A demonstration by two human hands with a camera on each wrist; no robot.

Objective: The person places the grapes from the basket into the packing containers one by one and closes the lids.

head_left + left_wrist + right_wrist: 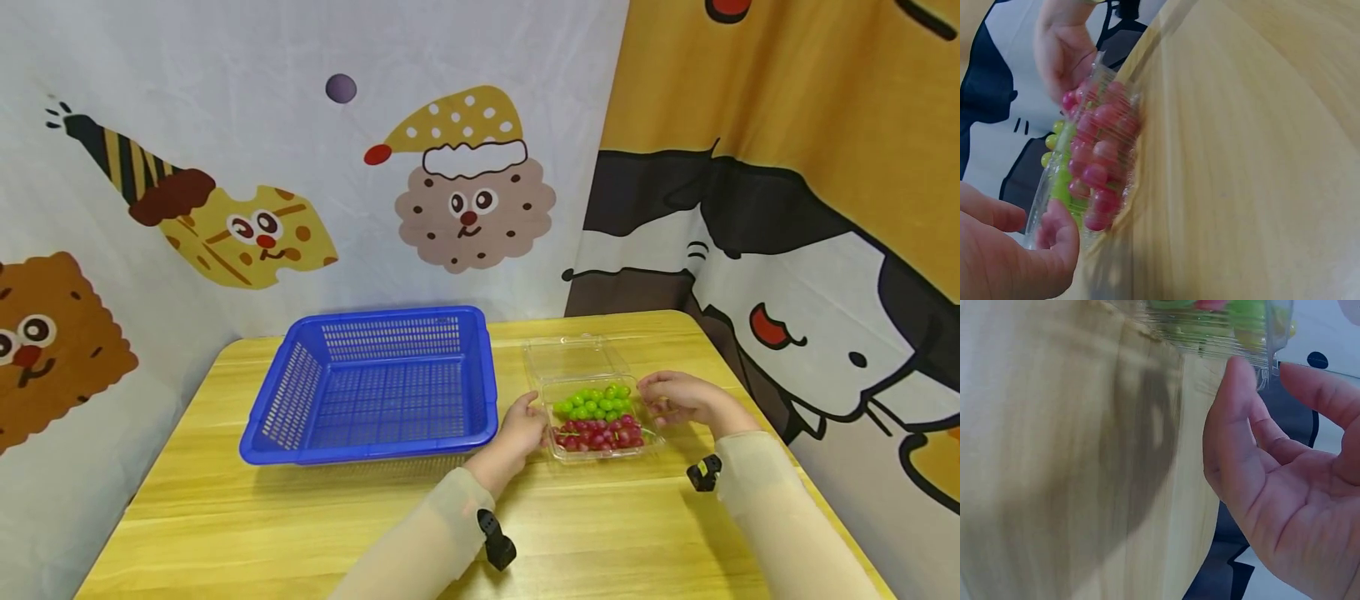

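A clear plastic box (597, 423) of green grapes (592, 402) and red grapes (600, 435) lies on the wooden table (300, 517), its lid (573, 358) folded open behind it. My left hand (528, 417) holds the box's left end; in the left wrist view its thumb (1060, 234) presses the wall of the box (1100, 156). My right hand (656, 404) holds the right end. In the right wrist view the thumb (1238, 381) and a finger lie either side of the corner of the box's rim (1269, 365).
A blue plastic basket (285, 400) with nothing in it stands just left of the box. Printed cartoon curtains hang close behind and to the right of the table. The table's right edge (757, 392) runs near my right hand.
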